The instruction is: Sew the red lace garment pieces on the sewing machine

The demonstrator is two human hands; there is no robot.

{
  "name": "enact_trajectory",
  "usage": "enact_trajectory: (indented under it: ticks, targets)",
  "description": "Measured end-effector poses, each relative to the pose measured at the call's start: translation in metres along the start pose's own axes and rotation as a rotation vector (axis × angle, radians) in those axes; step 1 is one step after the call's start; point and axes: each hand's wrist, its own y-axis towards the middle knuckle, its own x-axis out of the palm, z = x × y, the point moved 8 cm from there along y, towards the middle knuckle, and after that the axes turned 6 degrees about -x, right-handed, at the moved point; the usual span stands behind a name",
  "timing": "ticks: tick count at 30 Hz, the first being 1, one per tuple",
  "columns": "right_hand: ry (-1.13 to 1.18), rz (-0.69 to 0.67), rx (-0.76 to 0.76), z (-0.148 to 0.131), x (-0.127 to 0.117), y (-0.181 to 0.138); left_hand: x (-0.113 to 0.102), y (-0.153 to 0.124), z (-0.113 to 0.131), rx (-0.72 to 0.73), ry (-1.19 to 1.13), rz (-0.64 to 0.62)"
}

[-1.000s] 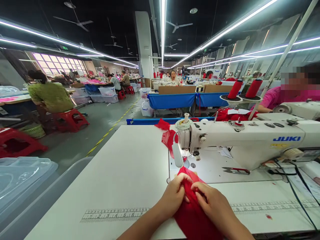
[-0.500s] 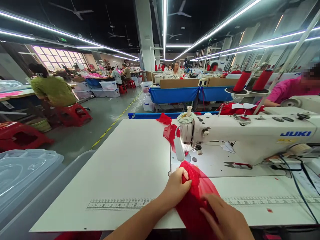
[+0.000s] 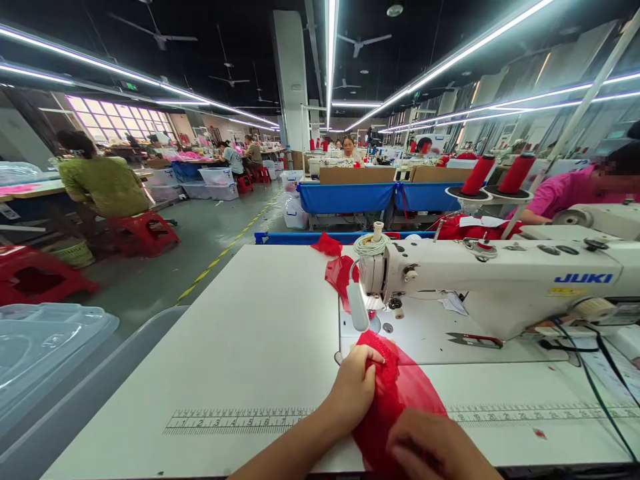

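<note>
Ahead of the hands, the workroom floor stretches back under strip lights. A white table lies beneath them, the sewing machine ahead and rightward, a printed ruler to either side. Red cloth lies under both hands. The left hand pinches its edge; the right hand's grip I cannot tell. Probably best: keep the textured band flat and untwisted.

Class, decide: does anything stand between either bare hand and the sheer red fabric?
Nothing visible does. The left hand grips the sheer red fabric directly; the right hand overlaps its lower part in view, though contact there is unclear.
</note>
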Motion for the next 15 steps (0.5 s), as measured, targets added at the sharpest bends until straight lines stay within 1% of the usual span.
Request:
enact_trajectory:
  ticks: [1, 2, 3, 5, 9, 10, 11, 13, 15]
  targets:
    - [0.061, 0.113, 0.041, 0.001, -0.014, 0.012, 0.0, 0.0, -0.001, 0.002, -0.004, -0.001]
    - [0.065, 0.19, 0.057, 0.002, -0.024, 0.023, 0.0, -0.001, -0.001, 0.004, -0.011, 0.001]
    - [0.008, 0.228, 0.071, 0.003, -0.03, 0.032, -0.001, -0.001, -0.002, 0.005, -0.02, 0.007]
    - [-0.171, 0.255, 0.049, 0.007, -0.036, 0.043, -0.003, -0.002, -0.005, -0.009, -0.04, 0.032]
    - [-0.434, 0.135, 0.009, 0.018, -0.018, 0.044, -0.006, -0.002, -0.013, -0.051, -0.076, 0.081]
    - [-0.515, 0.13, -0.008, 0.019, -0.015, 0.042, -0.006, -0.003, -0.013, -0.05, -0.079, 0.087]
    - [-0.603, 0.143, -0.032, 0.018, -0.012, 0.039, -0.006, -0.003, -0.013, -0.044, -0.08, 0.092]
    - [-0.768, 0.21, -0.08, 0.014, -0.011, 0.031, -0.006, -0.003, -0.014, -0.044, -0.08, 0.096]
    - [-0.856, 0.25, -0.104, 0.011, -0.012, 0.024, -0.006, -0.003, -0.015, -0.056, -0.085, 0.092]
